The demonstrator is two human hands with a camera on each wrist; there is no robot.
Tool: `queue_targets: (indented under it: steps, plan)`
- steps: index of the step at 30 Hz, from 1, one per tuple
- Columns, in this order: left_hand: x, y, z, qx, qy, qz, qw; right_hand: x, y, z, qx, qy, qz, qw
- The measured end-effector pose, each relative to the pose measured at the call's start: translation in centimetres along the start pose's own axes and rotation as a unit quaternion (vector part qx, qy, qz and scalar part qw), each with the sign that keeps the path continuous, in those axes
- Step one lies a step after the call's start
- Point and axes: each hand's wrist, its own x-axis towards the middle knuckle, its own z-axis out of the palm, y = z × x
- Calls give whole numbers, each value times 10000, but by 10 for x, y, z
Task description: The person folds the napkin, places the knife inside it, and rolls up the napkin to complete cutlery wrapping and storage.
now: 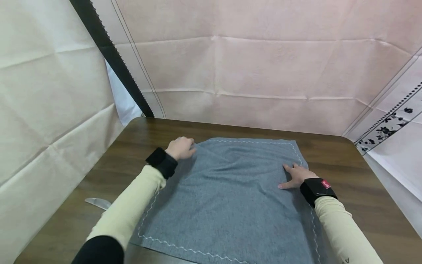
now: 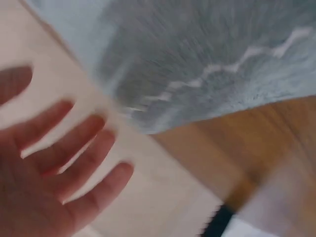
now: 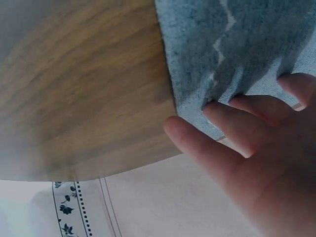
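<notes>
A blue-grey cloth (image 1: 224, 209) with a wavy white stitched line along its edges lies spread on the wooden table, lightly wrinkled in its upper half. My left hand (image 1: 180, 147) is at the cloth's far left corner. In the left wrist view that hand (image 2: 44, 182) has its fingers spread and apart from the cloth (image 2: 197, 49), holding nothing. Over the cloth's right side my right hand (image 1: 298, 176) rests with fingers spread. The right wrist view shows fingertips of this hand (image 3: 261, 143) touching the cloth (image 3: 192, 54) near its stitched edge.
A pale blade-shaped thing (image 1: 97, 202) lies on the table (image 1: 346, 176) at the left, partly hidden by my left forearm. Hanging sheets (image 1: 263, 69) stand behind the table's far edge and to the left. A flower-patterned strip (image 1: 389, 126) is at the right.
</notes>
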Motion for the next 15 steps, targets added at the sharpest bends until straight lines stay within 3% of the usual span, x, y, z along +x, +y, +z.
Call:
queue_targets:
  steps: [2, 5, 8, 11, 15]
  plan:
    - [20, -7, 4, 1, 164, -572, 9982, -1, 1, 3, 110, 43, 7, 9999]
    - [38, -15, 12, -123, -47, -1473, 9890, 0, 1, 7, 225, 78, -41, 9997]
    - [46, -20, 19, -370, -223, -1931, 9802, 0, -1, 9, 221, 98, -9, 9997]
    - [50, -25, 25, -721, -104, -1782, 9813, 1, 0, 9, 101, 122, 79, 9998]
    - [53, -32, 27, -1658, 639, -1099, 9779, 1, 2, 6, 2, 166, 97, 9998]
